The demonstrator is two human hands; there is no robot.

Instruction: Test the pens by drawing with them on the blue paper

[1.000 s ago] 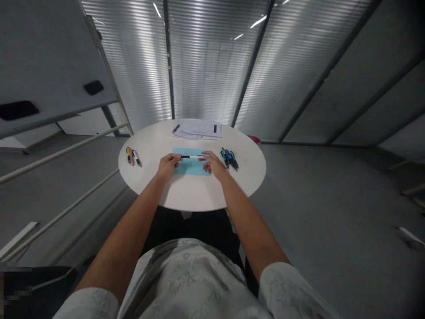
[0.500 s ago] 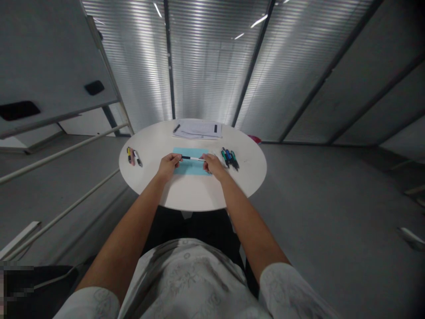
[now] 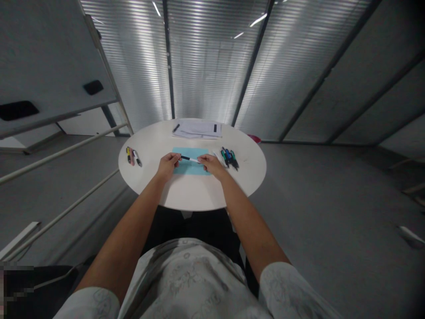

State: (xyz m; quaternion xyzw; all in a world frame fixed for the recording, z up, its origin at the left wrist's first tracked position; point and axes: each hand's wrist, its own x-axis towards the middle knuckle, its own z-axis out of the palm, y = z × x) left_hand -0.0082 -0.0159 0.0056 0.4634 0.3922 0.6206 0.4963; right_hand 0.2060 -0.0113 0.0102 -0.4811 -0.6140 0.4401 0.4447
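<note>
A slim black-and-white pen (image 3: 191, 159) is held between my two hands, over a light blue sheet (image 3: 191, 169) on the round white table. My left hand (image 3: 168, 165) pinches its black end. The white end is gripped by the fingers of my right hand (image 3: 211, 164), which hide its tip. The pen lies nearly level, dipping slightly toward the right. Just past my right hand, several blue, green and black pens (image 3: 229, 157) lie in a group.
On the left of the table (image 3: 189, 195) lie a few markers (image 3: 133, 157), yellow, pink and white. Stacked white papers (image 3: 197, 128) sit at the far edge with dark pen-like items on them. A whiteboard frame (image 3: 63, 142) stands left; blinds-covered glass panels (image 3: 206, 62) rise behind.
My right hand has shifted slightly left and its fingers have moved along the pen's white end. The pen now slopes down a little more to the right. My left hand stays almost still.
</note>
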